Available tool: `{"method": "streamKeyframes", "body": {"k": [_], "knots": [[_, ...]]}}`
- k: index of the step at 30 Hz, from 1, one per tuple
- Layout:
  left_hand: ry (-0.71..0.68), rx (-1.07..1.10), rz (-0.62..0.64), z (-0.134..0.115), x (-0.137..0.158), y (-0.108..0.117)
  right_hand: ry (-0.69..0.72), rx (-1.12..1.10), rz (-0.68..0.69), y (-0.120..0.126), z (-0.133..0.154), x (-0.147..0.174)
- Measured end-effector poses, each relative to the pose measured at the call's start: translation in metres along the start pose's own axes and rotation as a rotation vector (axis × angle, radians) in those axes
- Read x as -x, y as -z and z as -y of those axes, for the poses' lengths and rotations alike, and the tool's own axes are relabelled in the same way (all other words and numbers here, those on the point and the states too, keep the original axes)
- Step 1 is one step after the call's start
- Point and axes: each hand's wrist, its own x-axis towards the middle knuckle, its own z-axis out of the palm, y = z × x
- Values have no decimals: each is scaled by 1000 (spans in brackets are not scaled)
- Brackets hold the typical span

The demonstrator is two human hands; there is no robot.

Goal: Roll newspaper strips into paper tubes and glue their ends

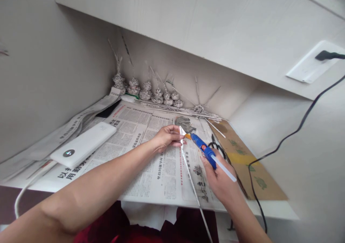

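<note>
My left hand (pixel 169 138) pinches the upper end of a thin rolled paper strip (pixel 190 173), where a pale paper corner stands loose. The strip hangs down from my fingers past the front edge of the newspaper-covered table. In my right hand (pixel 217 173) is a blue glue gun (pixel 202 146), its fingers wrapped round the handle, with a whitish glue stick (pixel 224 168) jutting from the back. The gun's nozzle points at the loose paper corner, very close to it; whether they touch I cannot tell.
Several woven paper gourd shapes (pixel 146 91) line the back wall, beside a bundle of paper sticks (pixel 180 110) and a spoked woven piece (pixel 198 108). A white power bank (pixel 83 144) lies left on newspaper (pixel 137 128). Scissors (pixel 217 146), cardboard (pixel 256 180) and a black cable (pixel 283 138) are right.
</note>
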Motion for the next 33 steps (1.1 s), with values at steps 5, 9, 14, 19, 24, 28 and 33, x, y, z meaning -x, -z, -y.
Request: {"method": "streamKeyframes", "body": {"k": [5,9,14,19,24,28,33], "knots": [[18,17,-21,-3,2,-2,-27,63,2,8,-24,-3],[19,25,-8,-3,1,-1,-151,237,-17,27,-68,-5],[14,21,-18,-3,1,-1,-383,609,43,64,-144,3],[33,5,-27,-4,2,-1,-273,941,29,84,-204,12],[50,-8,-2,-1,-1,2,-156,900,23,72,-221,-8],[70,-6,8,-1,-2,4,-180,838,17,50,-223,-33],[103,45,-29,-4,-1,3,-155,799,9,39,-224,-53]]}}
